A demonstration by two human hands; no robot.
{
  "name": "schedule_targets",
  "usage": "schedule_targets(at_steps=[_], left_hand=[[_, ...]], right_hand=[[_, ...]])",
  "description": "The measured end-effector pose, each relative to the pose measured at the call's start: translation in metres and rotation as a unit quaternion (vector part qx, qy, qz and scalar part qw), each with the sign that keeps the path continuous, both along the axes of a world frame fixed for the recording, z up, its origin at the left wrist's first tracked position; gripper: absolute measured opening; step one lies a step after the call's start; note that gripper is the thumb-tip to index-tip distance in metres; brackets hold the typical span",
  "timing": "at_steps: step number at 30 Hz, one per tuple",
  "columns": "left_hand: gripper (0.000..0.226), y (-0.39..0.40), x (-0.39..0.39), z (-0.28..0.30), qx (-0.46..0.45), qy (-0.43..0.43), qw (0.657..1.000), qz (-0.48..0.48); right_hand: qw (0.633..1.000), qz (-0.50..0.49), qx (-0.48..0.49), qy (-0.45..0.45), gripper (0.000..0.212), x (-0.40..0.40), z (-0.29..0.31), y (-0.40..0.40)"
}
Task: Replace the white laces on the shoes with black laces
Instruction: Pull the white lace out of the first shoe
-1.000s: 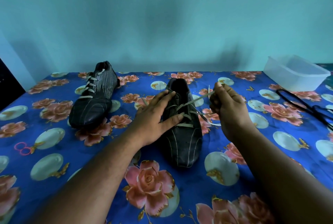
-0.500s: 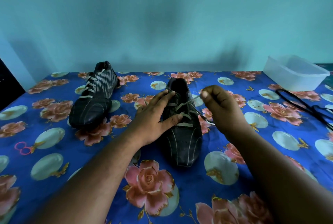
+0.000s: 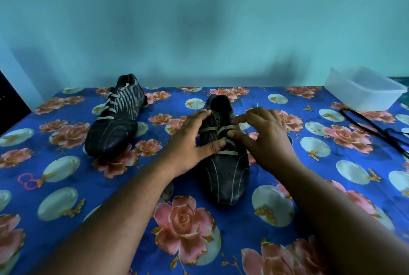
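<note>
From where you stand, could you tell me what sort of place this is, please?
Probably a room in a home: a blue rose-print cloth covers the surface against a plain turquoise wall, with a clear plastic tub at the edge.

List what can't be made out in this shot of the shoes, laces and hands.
- Near shoe, head view: left hand and right hand cover its sides and some white lace.
- Black laces: cut off by the right edge.
- Plastic tub: contents unclear.

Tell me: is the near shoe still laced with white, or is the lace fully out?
Still partly laced. White lace crosses the near shoe in several rows; the upper eyelets look unthreaded.
</note>
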State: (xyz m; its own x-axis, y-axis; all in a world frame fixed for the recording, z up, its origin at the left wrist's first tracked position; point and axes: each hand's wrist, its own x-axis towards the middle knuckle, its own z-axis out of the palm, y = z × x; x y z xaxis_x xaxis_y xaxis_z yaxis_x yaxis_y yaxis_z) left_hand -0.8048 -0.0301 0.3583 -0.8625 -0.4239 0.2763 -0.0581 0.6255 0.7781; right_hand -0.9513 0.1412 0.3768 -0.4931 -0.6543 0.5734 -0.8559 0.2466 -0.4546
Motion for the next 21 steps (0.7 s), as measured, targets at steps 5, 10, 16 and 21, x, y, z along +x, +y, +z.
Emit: schedule_targets(at_steps=[5,10,16,21], left_hand=[[0.095,-0.002,-0.003,-0.002,-0.013,0.001,1.0,0.003],[0.095,-0.003,-0.003,-0.003,-0.011,0.005,1.0,0.008],[0.099,-0.003,-0.003,-0.002,-0.005,-0.005,1.0,0.003],[0.099,-0.003,-0.003,-0.002,-0.012,-0.008,1.0,0.004]], right_hand=[[0.995,0.059,-0.068,0.032,0.012,0.003,0.005,-0.002],[0.936,0.018,-0.295,-0.191,0.016,0.003,0.03,0.013],[0.917,-0.09,-0.318,-0.222,0.018,-0.013,0.029,0.018],[0.988,-0.104,-0.081,-0.077,0.035,-0.006,0.012,0.009]])
